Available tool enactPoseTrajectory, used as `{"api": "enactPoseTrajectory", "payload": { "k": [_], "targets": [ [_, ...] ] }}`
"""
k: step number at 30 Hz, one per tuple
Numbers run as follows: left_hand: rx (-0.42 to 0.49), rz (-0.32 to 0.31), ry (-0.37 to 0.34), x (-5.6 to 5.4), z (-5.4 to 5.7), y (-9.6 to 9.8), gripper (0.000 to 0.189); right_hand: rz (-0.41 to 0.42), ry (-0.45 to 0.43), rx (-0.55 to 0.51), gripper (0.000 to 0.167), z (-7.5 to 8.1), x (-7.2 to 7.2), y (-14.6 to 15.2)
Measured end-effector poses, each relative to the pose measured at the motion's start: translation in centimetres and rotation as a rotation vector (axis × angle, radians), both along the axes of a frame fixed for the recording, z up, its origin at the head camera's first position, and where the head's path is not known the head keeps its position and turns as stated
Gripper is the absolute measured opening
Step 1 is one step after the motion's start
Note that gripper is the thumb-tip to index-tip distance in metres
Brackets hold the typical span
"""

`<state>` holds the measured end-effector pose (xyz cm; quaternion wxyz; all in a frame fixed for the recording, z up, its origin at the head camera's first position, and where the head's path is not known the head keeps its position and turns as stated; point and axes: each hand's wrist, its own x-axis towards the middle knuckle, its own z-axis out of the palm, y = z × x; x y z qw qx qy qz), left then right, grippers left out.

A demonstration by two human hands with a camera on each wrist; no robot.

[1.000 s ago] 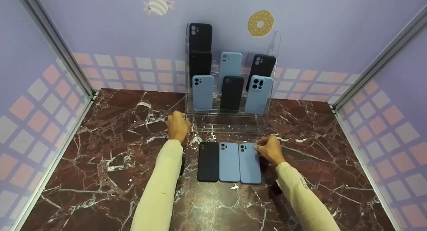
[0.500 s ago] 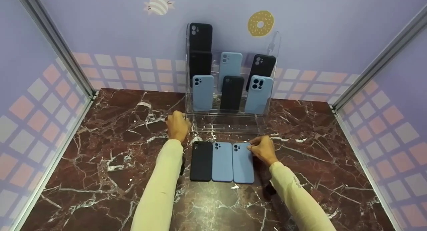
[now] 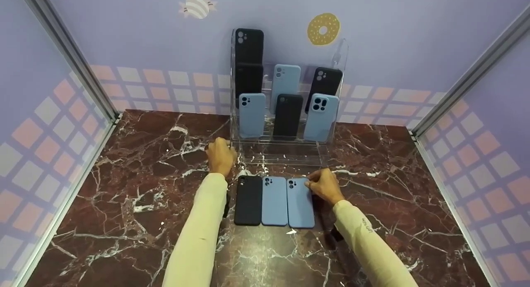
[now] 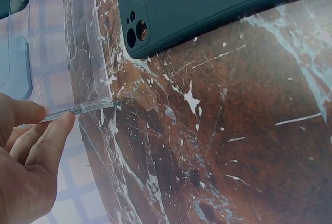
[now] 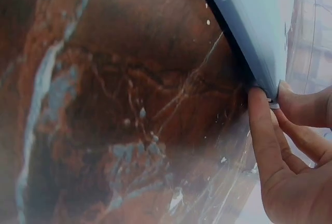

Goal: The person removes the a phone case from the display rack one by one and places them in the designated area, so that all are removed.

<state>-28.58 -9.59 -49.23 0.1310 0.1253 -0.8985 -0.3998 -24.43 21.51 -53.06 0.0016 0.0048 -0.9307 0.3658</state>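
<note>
Three phone cases lie side by side on the marble-patterned table: a black case (image 3: 248, 204), a middle blue case (image 3: 274, 205) and a right blue case (image 3: 301, 207). My right hand (image 3: 325, 186) pinches the right blue case by its upper right corner, thumb on top in the right wrist view. With thumb and fingers my left hand (image 3: 220, 156) pinches the side edge of a clear acrylic display stand (image 4: 83, 109). The black case (image 4: 207, 6) shows close to the stand's base in the left wrist view.
Several more cases lean in the stand's tiers, among them a blue one (image 3: 252, 117), a black one (image 3: 287, 117) and a tall black one (image 3: 249, 47) on the left. A patterned back wall (image 3: 165, 42) and side panels enclose the table (image 3: 132, 175).
The row of three cases has slid left together with my right hand, only slightly in the last half second. My left hand has stayed on the stand's edge.
</note>
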Motion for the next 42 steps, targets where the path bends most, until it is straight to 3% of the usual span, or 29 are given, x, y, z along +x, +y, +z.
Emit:
{"api": "enactPoseTrajectory", "payload": {
  "k": [8, 15, 22, 31, 36, 42],
  "targets": [
    [-0.010, -0.008, -0.010, 0.0, -0.2, 0.0, 0.028, -0.009, 0.077, 0.088, 0.015, 1.3, -0.4, 0.1],
    [0.011, -0.015, -0.018, 0.0, -0.2, -0.2, 0.030, -0.043, 0.178, 0.125, 0.022, 5.1, -1.7, 0.9],
    [0.029, 0.000, -0.027, 0.1, 0.2, -0.3, 0.030, -0.085, 0.387, 0.173, 0.021, 8.8, -3.8, 1.7],
    [0.011, -0.003, -0.012, 0.1, 0.0, -0.2, 0.029, -0.088, 0.558, 0.138, 0.031, 12.0, -6.5, 2.0],
    [0.026, -0.003, 0.000, 0.2, -0.1, -0.1, 0.029, -0.095, 0.599, 0.144, 0.038, 13.1, -7.7, 2.3],
    [0.018, 0.000, 0.014, 0.1, -0.1, 0.0, 0.029, -0.010, 0.571, 0.167, 0.043, 14.3, -8.9, 2.3]
  ]
}}
